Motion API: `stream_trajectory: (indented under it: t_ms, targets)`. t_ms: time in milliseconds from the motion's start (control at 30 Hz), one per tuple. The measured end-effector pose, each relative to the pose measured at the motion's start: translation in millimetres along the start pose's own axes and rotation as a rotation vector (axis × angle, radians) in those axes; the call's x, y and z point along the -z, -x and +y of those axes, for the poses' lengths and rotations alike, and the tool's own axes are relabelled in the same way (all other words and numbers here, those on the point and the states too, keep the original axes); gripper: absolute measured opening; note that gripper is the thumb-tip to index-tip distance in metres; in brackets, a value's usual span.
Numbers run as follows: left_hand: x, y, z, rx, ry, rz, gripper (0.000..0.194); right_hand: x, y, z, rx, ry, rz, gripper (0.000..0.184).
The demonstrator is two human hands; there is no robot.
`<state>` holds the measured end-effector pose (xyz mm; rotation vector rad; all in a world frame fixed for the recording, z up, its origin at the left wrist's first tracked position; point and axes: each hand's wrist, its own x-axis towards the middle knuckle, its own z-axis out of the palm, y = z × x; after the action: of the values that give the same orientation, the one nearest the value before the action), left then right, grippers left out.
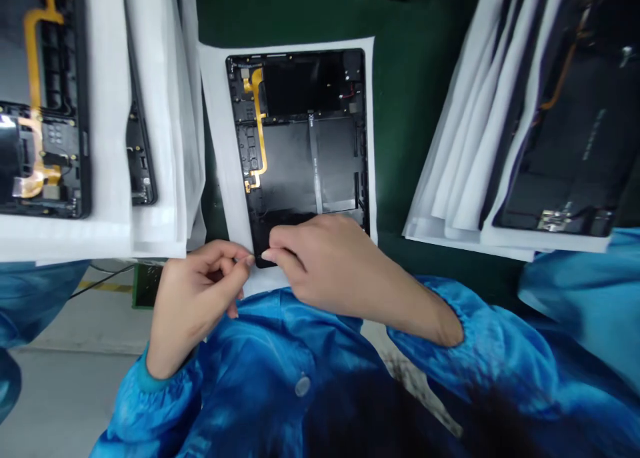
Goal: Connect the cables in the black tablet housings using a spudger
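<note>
An opened tablet housing (285, 165) lies face up on a white foam sheet (217, 111) in front of me, with a gold flex cable (261, 138) along its left side. My left hand (200, 291) is at the housing's near left corner, thumb and forefinger pinched together at the edge. Over the near end, my right hand (330, 258) is closed in a pinch by the same corner and covers part of the housing. Whatever either pinch holds is too small or hidden to make out.
At the left stands a stack of tablet housings (80, 145) layered with white foam sheets (160, 111). Another such stack (565, 158) leans at the right. The table (400, 98) is dark green. Blue sleeves of other people (590, 291) show at both sides.
</note>
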<state>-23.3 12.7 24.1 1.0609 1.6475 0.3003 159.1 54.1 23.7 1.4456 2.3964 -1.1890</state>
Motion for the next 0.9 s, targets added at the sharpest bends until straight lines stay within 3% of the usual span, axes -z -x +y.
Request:
stream_trajectory:
  t_ms: [100,167,333,400,533,633,733,800,900]
  targets:
    - [-1.8,0,0,0.000,-0.034,0.037,0.021,1,16,16,-0.007,-0.239,0.149,0.029]
    - [-2.8,-1,-1,-0.001,-0.049,0.065,0.020,-6,29,23,-0.015,-0.265,0.298,0.022]
    - [-3.3,3,-2,-0.015,-0.066,0.054,0.019,-40,52,29,0.055,-0.308,0.527,0.010]
    - [-4.4,9,-4,-0.078,-0.148,0.128,0.016,-53,54,29,0.147,-0.352,0.600,0.008]
    - [-8.1,14,-14,-0.482,-0.398,0.443,0.003,-67,50,29,0.323,-0.182,0.763,0.010]
    - [-9.2,6,-25,-0.870,-0.550,0.520,0.008,-71,44,29,0.356,-0.012,0.797,0.019]
    - [-9.4,-5,-33,-1.116,-0.705,0.464,0.034,-75,40,31,0.365,0.050,0.824,0.026]
    - [-10.4,-12,-36,-1.168,-0.746,0.355,0.044,-78,38,32,0.374,0.074,0.836,0.026]
    - [-13.1,-17,-39,-1.152,-0.748,0.299,0.046,-79,37,35,0.392,0.105,0.865,0.023]
